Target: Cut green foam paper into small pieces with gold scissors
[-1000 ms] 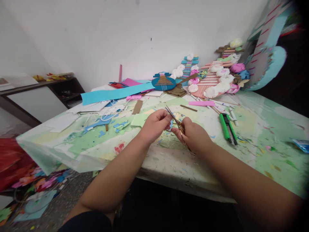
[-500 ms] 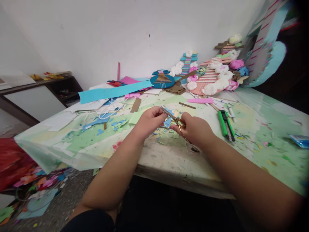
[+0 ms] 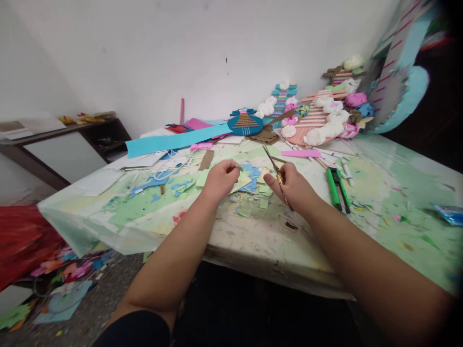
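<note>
My right hand (image 3: 293, 185) is wrapped round the gold-coloured handles of a pair of scissors (image 3: 270, 158), whose blades point up and away to the left. My left hand (image 3: 221, 180) is closed in a pinch, and a small greenish strip of paper (image 3: 239, 167) pokes out at its fingertips. A gap separates the scissors from the left fingers. Beneath and between both hands lie blue paper scraps (image 3: 255, 174), a pale yellow piece of paper (image 3: 243, 181) and light green scraps (image 3: 264, 203).
Right of my right hand lies a green-handled cutting tool (image 3: 337, 189), with several markers (image 3: 347, 172) behind it. A long light-blue strip (image 3: 177, 140) and a blue paper craft (image 3: 245, 124) are at the back. Crafts with tissue flowers (image 3: 331, 115) lean by the wall (image 3: 162, 58).
My right hand has drawn the scissors away from my left fingertips and tipped the blades upward. My left hand has moved slightly, and the view has shifted a little.
</note>
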`<state>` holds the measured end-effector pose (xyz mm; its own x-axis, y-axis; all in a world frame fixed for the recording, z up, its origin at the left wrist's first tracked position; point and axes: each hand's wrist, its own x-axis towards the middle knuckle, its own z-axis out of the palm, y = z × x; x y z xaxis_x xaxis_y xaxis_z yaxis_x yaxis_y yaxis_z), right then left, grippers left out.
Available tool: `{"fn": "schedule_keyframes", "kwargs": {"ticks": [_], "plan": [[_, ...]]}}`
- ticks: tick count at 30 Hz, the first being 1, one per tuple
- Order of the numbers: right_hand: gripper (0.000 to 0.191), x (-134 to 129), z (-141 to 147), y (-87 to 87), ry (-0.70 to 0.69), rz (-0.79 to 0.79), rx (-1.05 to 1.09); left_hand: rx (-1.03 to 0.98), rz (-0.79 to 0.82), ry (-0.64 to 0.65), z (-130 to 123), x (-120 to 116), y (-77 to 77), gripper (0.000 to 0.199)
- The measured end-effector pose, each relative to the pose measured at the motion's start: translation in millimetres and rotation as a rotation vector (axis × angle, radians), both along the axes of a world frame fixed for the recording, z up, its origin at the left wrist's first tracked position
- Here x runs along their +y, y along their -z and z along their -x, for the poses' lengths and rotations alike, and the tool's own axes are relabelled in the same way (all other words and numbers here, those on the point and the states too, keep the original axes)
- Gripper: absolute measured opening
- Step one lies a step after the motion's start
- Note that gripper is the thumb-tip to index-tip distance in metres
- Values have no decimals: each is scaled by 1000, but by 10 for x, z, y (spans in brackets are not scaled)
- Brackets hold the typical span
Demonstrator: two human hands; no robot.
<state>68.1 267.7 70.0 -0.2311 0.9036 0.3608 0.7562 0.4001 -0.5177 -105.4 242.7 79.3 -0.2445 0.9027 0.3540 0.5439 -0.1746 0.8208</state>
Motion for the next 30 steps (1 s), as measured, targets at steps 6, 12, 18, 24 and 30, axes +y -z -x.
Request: {"fn": "schedule_keyframes", "kwargs": {"ticks": [6,12,18,24,30], "plan": [[49,43,-21,12,32,-14,51,518,12,-381,373,-7,-168,26],[46,28,-28,8,19,-34,75,802,324,-624,998,-170,-166,33],[46,20,-39,-8,27,-42,102,724,457,-557,1294,-279,127,39],[44,32,-45,4,32,-56,108,668,341,-599,1177,-278,90,33],[41,43,-47,-16,48,-72,151,626,245,-176,585,-178,-83,30]]}}
